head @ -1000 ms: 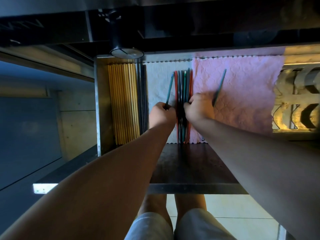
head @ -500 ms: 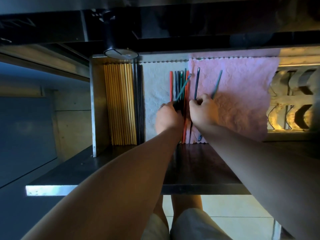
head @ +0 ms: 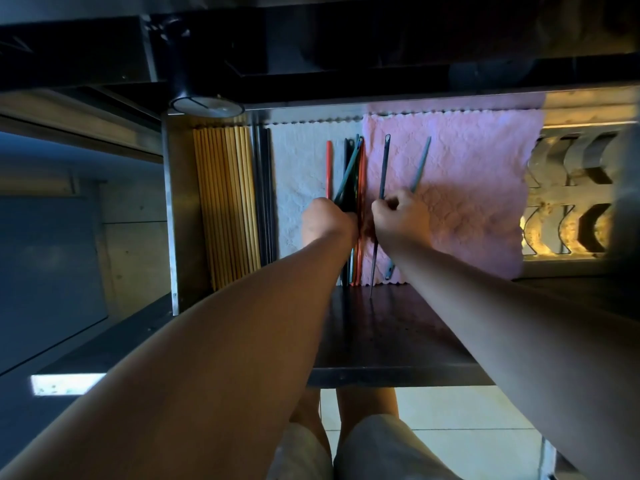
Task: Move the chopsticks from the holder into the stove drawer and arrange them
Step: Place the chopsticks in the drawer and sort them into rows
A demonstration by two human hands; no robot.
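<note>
Both hands were down in the open drawer [head: 170,216], right in the thick of the arranging. The left hand [head: 327,223] was curled round a teal chopstick [head: 347,174] that slanted across the coloured bundle [head: 360,188] lying where the white cloth [head: 298,174] meets the pink cloth [head: 485,188]. The right hand [head: 401,220] pinched a dark chopstick [head: 383,168], lying on the pink cloth just beside the bundle, its near tip poking past the cloth's edge. A grey-blue chopstick [head: 420,164] ran under that hand at a tilt; whether the fingers held it too could not be told. To do this well, I'd say swing the teal one parallel before letting go, slide the dark one in against the bundle, then square all the far ends together, as the bamboo sticks [head: 225,209] at the left wall already lay. A light grip seemed wise, so neighbours wouldn't roll. The holder was out of view. As for writing: no brand, label or lettering could be read anywhere.
</note>
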